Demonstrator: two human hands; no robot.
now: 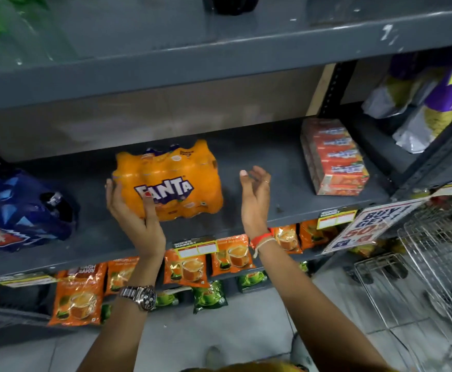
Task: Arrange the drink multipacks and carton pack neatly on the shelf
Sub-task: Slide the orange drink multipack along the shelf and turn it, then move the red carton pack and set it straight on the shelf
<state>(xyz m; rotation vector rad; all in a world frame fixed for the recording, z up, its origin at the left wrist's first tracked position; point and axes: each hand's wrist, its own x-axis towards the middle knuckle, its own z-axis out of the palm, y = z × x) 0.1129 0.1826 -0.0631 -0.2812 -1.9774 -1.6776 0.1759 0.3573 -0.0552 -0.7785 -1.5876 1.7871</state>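
An orange Fanta multipack [176, 173] stands in the middle of the grey shelf [273, 167]. My left hand [133, 213] grips its front left corner, thumb across the label. Just right of the pack, not touching it, my right hand [255, 200] is held up with fingers spread and nothing in it. A blue and red drink multipack [18, 210] lies at the shelf's left end. A red and orange carton pack [332, 157] sits at the right end, turned at a slight angle.
Orange and green tea pouches [187, 267] hang on the shelf below. A wire basket [439, 259] stands at the right, beside a sale sign [372, 224]. The upper shelf [219, 55] overhangs closely. Bagged goods [418, 108] fill the neighbouring bay.
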